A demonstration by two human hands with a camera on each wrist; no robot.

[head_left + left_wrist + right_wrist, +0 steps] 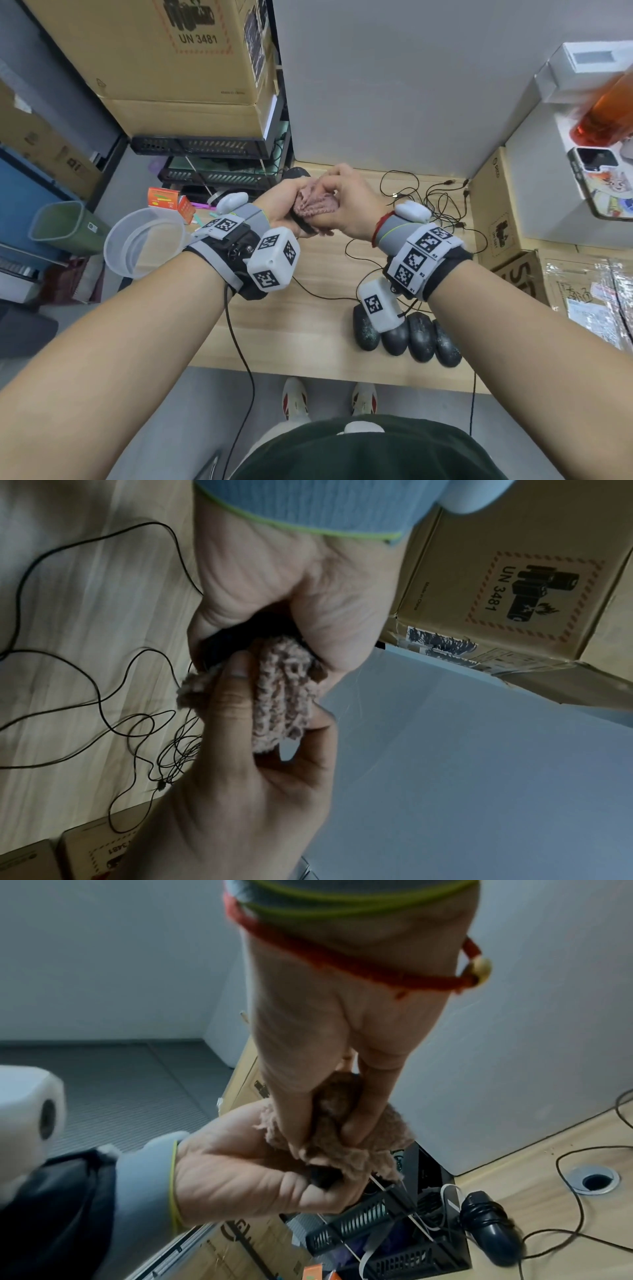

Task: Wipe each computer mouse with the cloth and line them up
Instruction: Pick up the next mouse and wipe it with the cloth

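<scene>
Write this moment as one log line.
left hand holds mouse | right hand rubs it with cloth | four mice lined up

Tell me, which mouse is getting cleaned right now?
The black mouse held up in the left hand, with the right hand rubbing the pink cloth on it. The four others lie in a row on the table.

At the frame's centre the left hand [274,593] grips a dark mouse [240,631], while the right hand [246,791] presses a fuzzy brown cloth [284,691] against it. Black cables [103,696] sprawl over the wooden desk [85,601] at left; a cardboard box [514,588] sits upper right.
</scene>
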